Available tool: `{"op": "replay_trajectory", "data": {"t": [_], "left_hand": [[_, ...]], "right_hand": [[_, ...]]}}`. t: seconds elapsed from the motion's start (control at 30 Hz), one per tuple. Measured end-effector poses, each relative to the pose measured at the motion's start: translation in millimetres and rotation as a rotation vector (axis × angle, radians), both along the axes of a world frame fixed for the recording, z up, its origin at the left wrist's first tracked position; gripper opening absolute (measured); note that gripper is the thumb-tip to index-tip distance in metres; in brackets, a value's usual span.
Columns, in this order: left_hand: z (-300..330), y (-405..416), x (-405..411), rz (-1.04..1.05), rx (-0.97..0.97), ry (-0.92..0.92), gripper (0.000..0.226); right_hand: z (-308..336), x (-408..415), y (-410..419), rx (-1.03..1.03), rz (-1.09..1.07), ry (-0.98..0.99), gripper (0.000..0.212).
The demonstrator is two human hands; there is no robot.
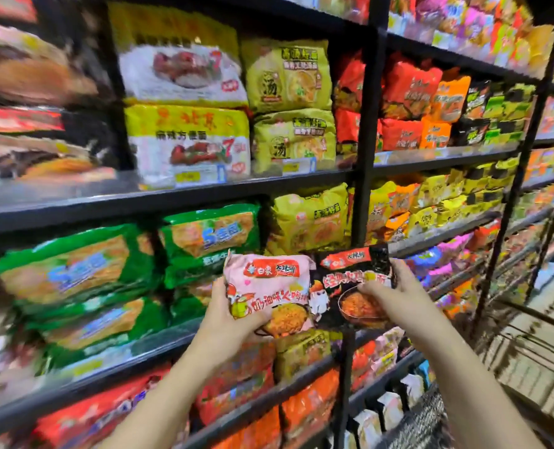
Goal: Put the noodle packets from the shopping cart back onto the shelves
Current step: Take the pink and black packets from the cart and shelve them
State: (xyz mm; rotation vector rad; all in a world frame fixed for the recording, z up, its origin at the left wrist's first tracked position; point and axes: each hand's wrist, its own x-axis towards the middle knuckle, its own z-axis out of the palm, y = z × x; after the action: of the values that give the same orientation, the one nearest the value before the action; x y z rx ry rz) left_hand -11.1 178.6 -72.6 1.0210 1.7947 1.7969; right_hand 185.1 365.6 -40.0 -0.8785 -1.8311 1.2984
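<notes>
Left hand (228, 314): fingers curled round the pink plastic noodle packet (269, 293).
Right hand (390, 294): pinches the black plastic noodle packet (355, 286).
Landmark: black metal shelf upright (364, 157); both packets upright before it, pink leftward, black across it.

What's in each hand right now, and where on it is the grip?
The left hand grips the pink packet by its lower left edge. The right hand grips the black packet by its right side, fingers across the front.

A pink noodle packet (269, 296) and a black noodle packet (355, 286) are held upright, side by side, before the shelves (159, 196).
</notes>
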Motion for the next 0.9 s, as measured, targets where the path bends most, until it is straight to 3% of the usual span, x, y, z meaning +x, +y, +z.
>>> {"op": "replay_trajectory", "data": {"t": [0.03,0.17,0.47,0.63,0.9], "left_hand": [[-1,-22,-5,0.020,0.002,0.008,0.060],[-9,-130,-27,0.145,-0.014,0.013,0.056],[-8,-329,-46,0.415,-0.004,0.060,0.064],[0,-415,-50,0.575,-0.007,0.117,0.074],[8,-511,-46,0.784,0.042,0.072,0.065]], "right_hand": [[-1,-8,-17,0.001,0.026,0.002,0.051],[-7,-47,-98,-0.024,0.090,0.046,0.030],[-2,-120,-263,0.071,0.363,0.019,0.029],[6,-160,-330,0.053,0.492,0.030,0.032],[8,-231,-416,0.056,0.744,0.066,0.034]]}}
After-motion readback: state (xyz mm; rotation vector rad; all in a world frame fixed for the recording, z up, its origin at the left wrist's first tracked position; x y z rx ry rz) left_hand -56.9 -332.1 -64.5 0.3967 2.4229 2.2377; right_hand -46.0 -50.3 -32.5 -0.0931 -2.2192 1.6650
